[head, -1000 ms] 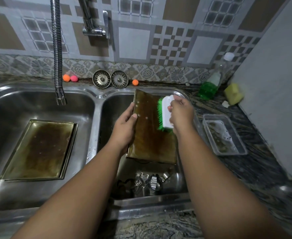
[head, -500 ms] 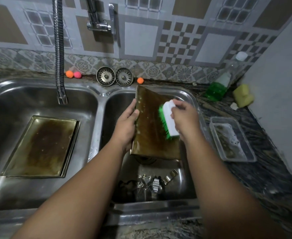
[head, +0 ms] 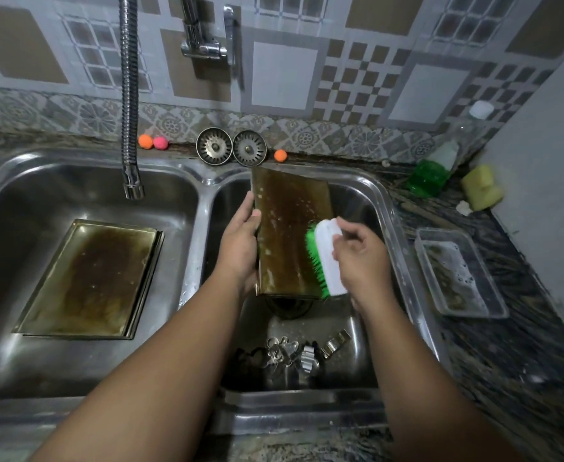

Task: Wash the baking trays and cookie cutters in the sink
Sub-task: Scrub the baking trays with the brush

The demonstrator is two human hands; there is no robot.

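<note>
Downward went my brush (head: 327, 258), from the top of the tray (head: 287, 228) to its lower corner.
My left hand (head: 240, 241) gripped the tray by its left edge, tilted over the right basin (head: 383, 201); my right hand (head: 362, 261) had fingers (head: 352, 232) curled round the brush. Soapy metal could slip from that one-sided grip and drop onto the cutters (head: 293, 355) below.
</note>
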